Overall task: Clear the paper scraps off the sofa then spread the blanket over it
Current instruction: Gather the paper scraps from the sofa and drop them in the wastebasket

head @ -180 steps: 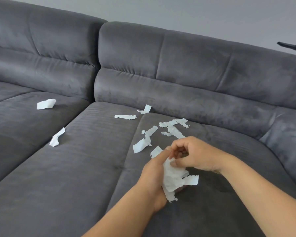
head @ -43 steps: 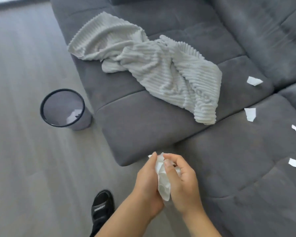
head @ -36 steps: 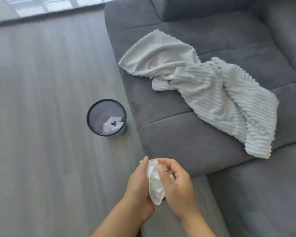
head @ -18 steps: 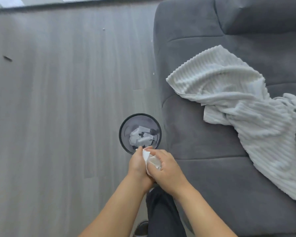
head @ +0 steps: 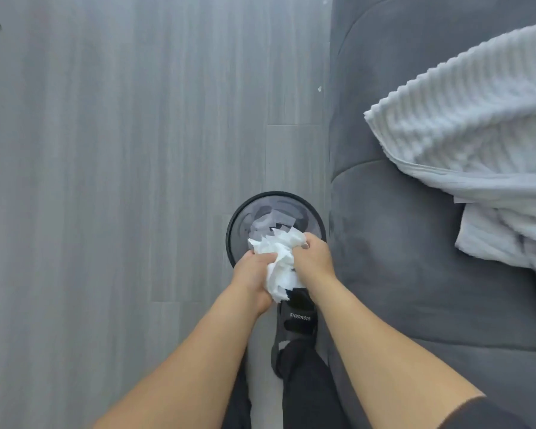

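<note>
— Both hands, left hand (head: 252, 271) and right hand (head: 313, 261), are closed around my wad of paper scraps (head: 277, 262), pressed between them.

— Where's the bin?

— The wastebasket (head: 236, 224) sits right below and just ahead, touching the sofa (head: 396, 243). My right's nearer it. The blanket (head: 464, 125) lies bunched on the seat, far right.

crumpled white paper scraps (head: 279, 261), ribbed plush blanket (head: 464, 125), matt velvety sofa (head: 393, 243), wood-grain floor (head: 121, 150)

Left hand (head: 252, 275) and right hand (head: 313, 262) together (fingers curled), forearms extended.
</note>
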